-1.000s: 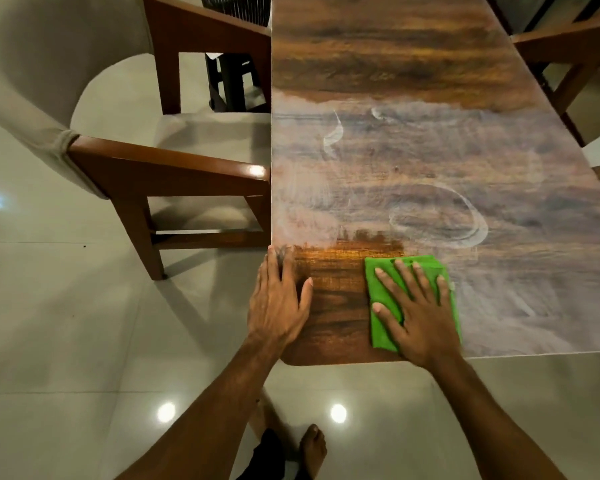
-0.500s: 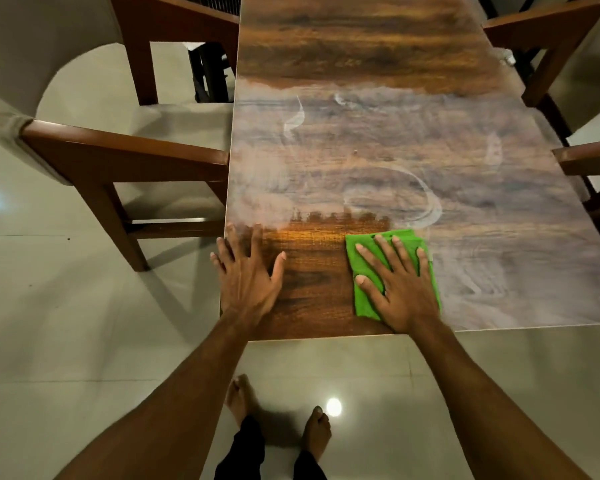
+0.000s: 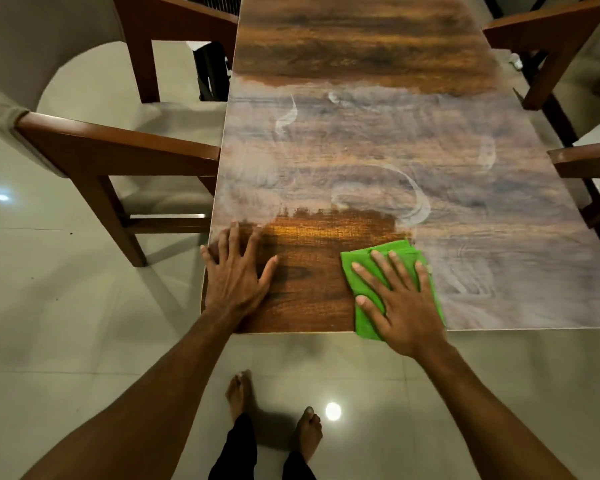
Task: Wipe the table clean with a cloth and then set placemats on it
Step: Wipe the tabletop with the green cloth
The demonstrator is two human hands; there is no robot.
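A long wooden table (image 3: pixel 361 46) runs away from me, its middle and near right covered in a whitish dusty film with curved smears. A dark, clean patch lies at the near left corner. A folded green cloth (image 3: pixel 364 265) lies flat at the near edge, at the border of the clean patch. My right hand (image 3: pixel 400 299) presses on the cloth with straight, spread fingers. My left hand (image 3: pixel 238 271) rests flat on the near left corner, fingers spread, holding nothing. No placemats are in view.
A wooden armchair with pale upholstery (image 3: pixel 118 147) stands close against the table's left side. Two wooden chairs (image 3: pixel 548 39) stand along the right side. Glossy pale floor tiles (image 3: pixel 84 341) surround the table, and my bare feet (image 3: pixel 274 410) stand just before its near edge.
My right hand and the cloth have slid a little to the right along the near edge, widening the clean patch. My left hand stays flat on the corner. The view has shifted slightly.
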